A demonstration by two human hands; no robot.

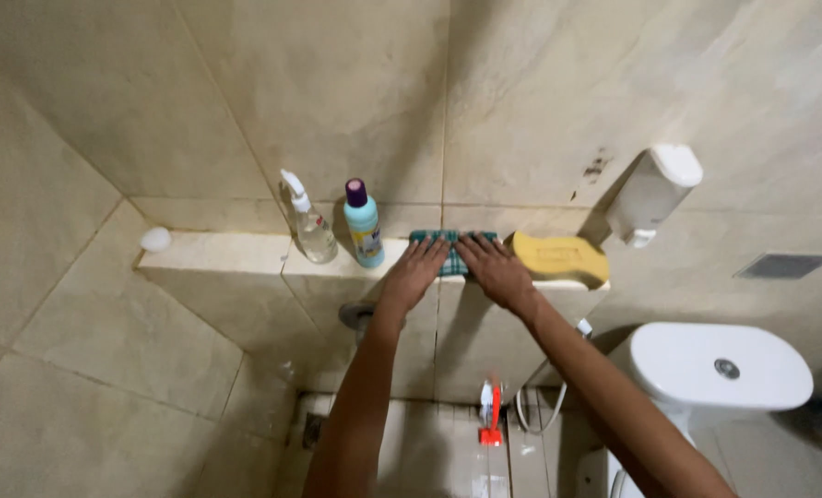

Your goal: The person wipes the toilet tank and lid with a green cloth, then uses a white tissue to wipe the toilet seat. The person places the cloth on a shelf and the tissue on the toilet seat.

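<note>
Tiled bathroom, narrow ledge (217, 254) running along the wall. Both hands lie flat on a green checked cloth (454, 251) on that ledge: left hand (417, 269) and right hand (492, 267), fingers spread and pressing down. A sideways swipe could easily knock the blue bottle (364, 224) or yellow sponge (560, 257) off, they're right beside it. The hands cover most of the cloth.

bottle (364, 224) left, sponge (559, 257) right — ledge (217, 252) leftward open

Spray bottle (309, 221), yellow sponge (561, 258), toilet tank (717, 366)
</note>
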